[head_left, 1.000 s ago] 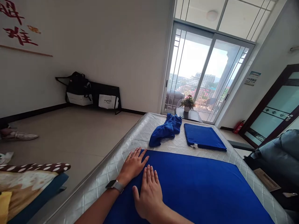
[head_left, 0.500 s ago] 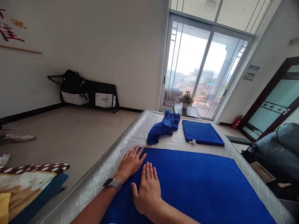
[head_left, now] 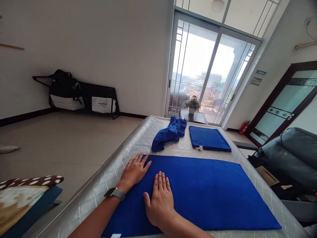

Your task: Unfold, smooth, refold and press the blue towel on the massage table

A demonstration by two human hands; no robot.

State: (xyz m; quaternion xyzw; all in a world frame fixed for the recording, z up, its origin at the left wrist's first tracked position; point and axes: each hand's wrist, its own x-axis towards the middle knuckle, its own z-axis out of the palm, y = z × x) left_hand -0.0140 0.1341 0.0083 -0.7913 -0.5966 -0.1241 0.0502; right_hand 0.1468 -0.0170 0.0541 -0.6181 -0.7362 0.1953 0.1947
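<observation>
Here your left hand [head_left: 135, 170] and right hand [head_left: 160, 201] lie flat and open, holding nothing, side by side on the left end of the blue towel [head_left: 210, 188] spread over the quilted mattress [head_left: 146, 129].

Bed: we are seeing a quilted mattress [head_left: 138, 138] carrying everything.
Under our palms: a spread blue towel [head_left: 210, 188] is lying flat beneath our left hand [head_left: 135, 170] and right hand [head_left: 160, 201].
Beyond our fingertips: a crumpled blue towel [head_left: 168, 134] and a folded blue towel [head_left: 208, 138] are lying side by side.

left hand [head_left: 134, 171] flat, palm down, fingers spread, watch on wrist, right hand [head_left: 160, 200] flat beside it, fingers together
</observation>
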